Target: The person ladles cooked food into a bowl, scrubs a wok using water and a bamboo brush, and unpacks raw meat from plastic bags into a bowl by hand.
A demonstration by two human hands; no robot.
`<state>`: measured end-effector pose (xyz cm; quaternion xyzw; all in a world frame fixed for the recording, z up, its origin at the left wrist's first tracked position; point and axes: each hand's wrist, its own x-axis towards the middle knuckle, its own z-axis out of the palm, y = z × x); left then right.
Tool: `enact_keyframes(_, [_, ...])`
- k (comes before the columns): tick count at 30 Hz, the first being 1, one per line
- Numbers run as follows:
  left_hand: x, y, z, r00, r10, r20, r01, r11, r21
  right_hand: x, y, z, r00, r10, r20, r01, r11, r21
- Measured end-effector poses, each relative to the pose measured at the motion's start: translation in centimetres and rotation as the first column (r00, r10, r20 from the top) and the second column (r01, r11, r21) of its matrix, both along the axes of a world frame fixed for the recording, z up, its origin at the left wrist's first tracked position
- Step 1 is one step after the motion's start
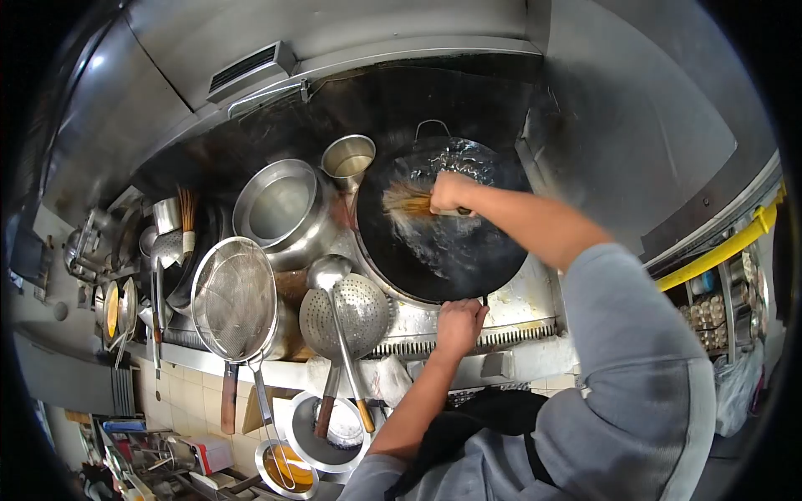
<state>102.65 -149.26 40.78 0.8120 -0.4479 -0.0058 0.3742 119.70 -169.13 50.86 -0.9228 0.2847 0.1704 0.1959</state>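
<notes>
A large black wok sits on the stove, with water swirling inside it. My right hand is closed around the handle of a bamboo wok brush. The splayed bristles are inside the wok, against its wet surface, and look blurred by motion. At the wok's near rim, my left hand is wrapped around the wok handle, most of which the fingers hide. A wire loop handle stands up on the wok's far side.
Left of the wok are a metal pot, a small metal container, a mesh strainer, a perforated skimmer and a ladle. Another bamboo brush stands further left. Bowls sit below the counter edge. A yellow hose runs at right.
</notes>
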Motion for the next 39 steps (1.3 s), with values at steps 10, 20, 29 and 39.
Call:
enact_keyframes(10, [-1.4,3.9,1.7,0.999,0.029,0.018,-0.025,0.980,-0.199,-12.4,-3.8,4.5,0.761,0.495,-0.419,-0.584,0.805,-0.109])
enact_keyframes(20, [-4.6,6.6,2.8,0.995,0.035,-0.093,-0.047,0.990,-0.131,-13.0,5.1,-3.6,0.955,0.052,0.293,-0.216,0.800,0.560])
enact_keyframes(29, [-2.7,11.6,1.2,0.945,0.223,-0.239,-0.247,0.966,-0.079,-14.8,-3.1,2.1,0.838,0.546,0.007,-0.524,0.799,0.294])
enact_keyframes(39, [-2.5,9.0,1.0,0.978,0.106,-0.178,-0.126,0.986,-0.110,-13.3,1.7,-0.4,0.897,0.419,0.143,-0.442,0.846,0.297])
